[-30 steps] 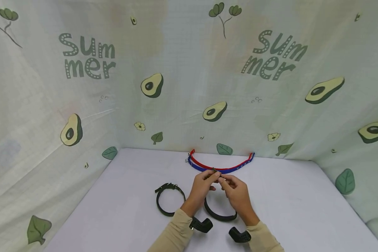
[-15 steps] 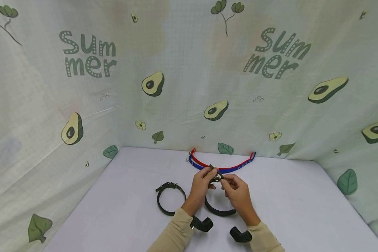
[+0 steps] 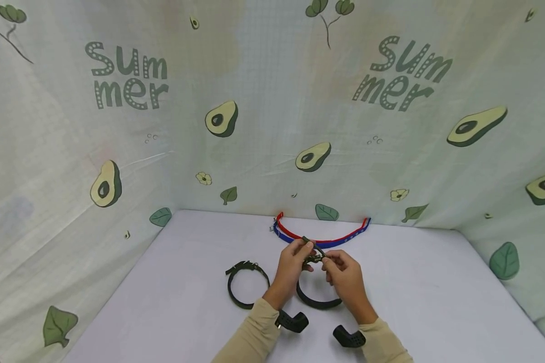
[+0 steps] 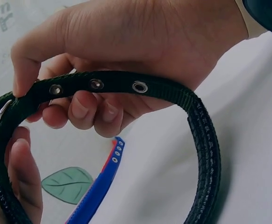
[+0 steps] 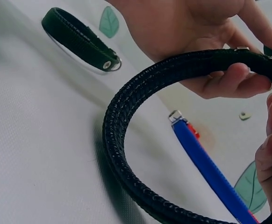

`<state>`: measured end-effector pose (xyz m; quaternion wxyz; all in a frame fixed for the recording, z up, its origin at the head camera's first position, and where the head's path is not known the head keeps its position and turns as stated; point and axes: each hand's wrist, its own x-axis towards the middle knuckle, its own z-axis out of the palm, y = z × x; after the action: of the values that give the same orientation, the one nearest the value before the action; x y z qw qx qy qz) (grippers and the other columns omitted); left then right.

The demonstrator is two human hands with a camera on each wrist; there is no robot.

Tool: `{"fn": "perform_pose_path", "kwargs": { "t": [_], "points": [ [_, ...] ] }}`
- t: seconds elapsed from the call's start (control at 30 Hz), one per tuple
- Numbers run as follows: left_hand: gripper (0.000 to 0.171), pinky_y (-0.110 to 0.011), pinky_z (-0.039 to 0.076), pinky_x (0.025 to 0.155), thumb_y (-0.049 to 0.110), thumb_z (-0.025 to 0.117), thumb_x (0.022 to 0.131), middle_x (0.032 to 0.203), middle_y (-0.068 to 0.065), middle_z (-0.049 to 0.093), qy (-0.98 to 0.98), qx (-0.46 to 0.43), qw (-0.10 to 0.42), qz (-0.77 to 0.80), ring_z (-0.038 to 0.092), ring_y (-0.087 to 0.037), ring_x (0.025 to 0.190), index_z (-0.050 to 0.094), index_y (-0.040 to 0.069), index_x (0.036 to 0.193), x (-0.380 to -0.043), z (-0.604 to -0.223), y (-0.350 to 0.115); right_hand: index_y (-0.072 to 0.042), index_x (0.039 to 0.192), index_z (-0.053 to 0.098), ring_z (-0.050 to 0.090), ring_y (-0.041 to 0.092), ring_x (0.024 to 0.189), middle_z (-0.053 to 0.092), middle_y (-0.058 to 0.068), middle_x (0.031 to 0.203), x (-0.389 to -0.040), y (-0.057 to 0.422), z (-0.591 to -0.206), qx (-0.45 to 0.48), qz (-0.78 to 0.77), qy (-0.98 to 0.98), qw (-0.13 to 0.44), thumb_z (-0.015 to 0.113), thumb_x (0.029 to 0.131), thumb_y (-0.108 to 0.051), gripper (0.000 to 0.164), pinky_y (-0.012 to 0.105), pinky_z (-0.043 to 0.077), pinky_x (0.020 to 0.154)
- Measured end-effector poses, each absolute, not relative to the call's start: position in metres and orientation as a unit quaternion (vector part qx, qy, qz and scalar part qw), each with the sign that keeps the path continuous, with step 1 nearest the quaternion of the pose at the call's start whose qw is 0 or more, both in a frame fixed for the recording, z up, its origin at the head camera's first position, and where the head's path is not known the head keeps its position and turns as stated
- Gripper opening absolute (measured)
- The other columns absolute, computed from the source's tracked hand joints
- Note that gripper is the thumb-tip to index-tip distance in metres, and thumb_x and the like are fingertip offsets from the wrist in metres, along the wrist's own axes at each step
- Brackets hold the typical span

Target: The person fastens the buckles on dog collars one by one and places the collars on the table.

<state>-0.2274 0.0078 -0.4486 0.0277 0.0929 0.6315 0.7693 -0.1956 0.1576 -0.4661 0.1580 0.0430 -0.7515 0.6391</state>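
A dark green dog collar (image 3: 318,304) is held up in a loop between both hands. My left hand (image 3: 292,267) pinches the strap near its free end, and in the left wrist view metal eyelets (image 4: 139,87) run along the strap under the fingers. On the other side, my right hand (image 3: 346,277) grips the collar between thumb and fingers, close to the metal fittings that show between the hands. The right wrist view has the collar's padded, stitched band (image 5: 115,135) curving down below the right hand. The fingers partly hide the buckle.
Another green collar (image 3: 231,290), buckled into a ring, lies left of the hands. Behind them a blue collar (image 3: 338,243) and a red collar (image 3: 295,235) lie side by side near the printed curtain (image 3: 263,75). Black devices (image 3: 292,321) sit at the wrists.
My fingertips were together over the collar a second ago. The right hand has since drawn slightly right, and the strap end and metal fittings now show between the hands.
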Motion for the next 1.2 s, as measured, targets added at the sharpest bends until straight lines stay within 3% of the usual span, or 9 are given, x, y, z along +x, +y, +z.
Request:
{"fn": "perform_pose_path", "kwargs": {
  "t": [0.37, 0.6, 0.77, 1.07, 1.2],
  "points": [
    [0.031, -0.03, 0.055, 0.073, 0.026, 0.068, 0.097, 0.107, -0.003, 0.069, 0.691, 0.154, 0.073, 0.703, 0.066, -0.017, 0.088, 0.068, 0.005, 0.121, -0.2267, -0.4511, 0.0028, 0.003, 0.102, 0.063, 0.055, 0.018, 0.058, 0.064, 0.019, 0.082, -0.1951, 0.1581, -0.4676, 0.032, 0.666, -0.725, 0.172, 0.059, 0.099, -0.004, 0.008, 0.028, 0.049, 0.052],
    [0.027, -0.03, 0.049, 0.07, 0.029, 0.073, 0.094, 0.092, -0.003, 0.07, 0.734, 0.166, 0.078, 0.654, 0.062, -0.013, 0.08, 0.074, 0.013, 0.115, -0.225, -0.4549, 0.0043, 0.007, 0.106, 0.065, 0.057, 0.017, 0.061, 0.061, 0.019, 0.077, -0.1969, 0.1557, -0.4665, -0.001, 0.696, -0.695, 0.181, 0.059, 0.099, -0.003, 0.013, 0.026, 0.05, 0.053],
    [0.026, -0.029, 0.05, 0.07, 0.029, 0.073, 0.093, 0.09, -0.004, 0.07, 0.729, 0.156, 0.072, 0.662, 0.062, -0.013, 0.078, 0.075, 0.013, 0.113, -0.224, -0.4579, 0.0069, 0.009, 0.114, 0.066, 0.057, 0.018, 0.066, 0.064, 0.018, 0.086, -0.1972, 0.1546, -0.4642, -0.025, 0.713, -0.674, 0.19, 0.057, 0.101, -0.004, 0.02, 0.024, 0.051, 0.056],
    [0.028, -0.026, 0.04, 0.059, 0.036, 0.071, 0.094, 0.073, -0.001, 0.057, 0.734, 0.135, 0.078, 0.661, 0.051, -0.011, 0.066, 0.076, 0.009, 0.103, -0.2205, -0.4557, 0.0106, -0.002, 0.129, 0.059, 0.059, 0.015, 0.074, 0.068, 0.016, 0.105, -0.1962, 0.1559, -0.4617, -0.055, 0.754, -0.632, 0.168, 0.052, 0.103, -0.006, 0.027, 0.023, 0.052, 0.059],
    [0.027, -0.025, 0.041, 0.059, 0.035, 0.069, 0.095, 0.072, -0.001, 0.055, 0.74, 0.128, 0.064, 0.658, 0.051, -0.01, 0.066, 0.075, 0.01, 0.101, -0.2206, -0.4567, 0.0118, -0.008, 0.136, 0.053, 0.063, 0.016, 0.077, 0.064, 0.021, 0.11, -0.1972, 0.158, -0.4627, -0.055, 0.754, -0.635, 0.158, 0.05, 0.104, -0.006, 0.033, 0.023, 0.053, 0.061]
  ]
}}
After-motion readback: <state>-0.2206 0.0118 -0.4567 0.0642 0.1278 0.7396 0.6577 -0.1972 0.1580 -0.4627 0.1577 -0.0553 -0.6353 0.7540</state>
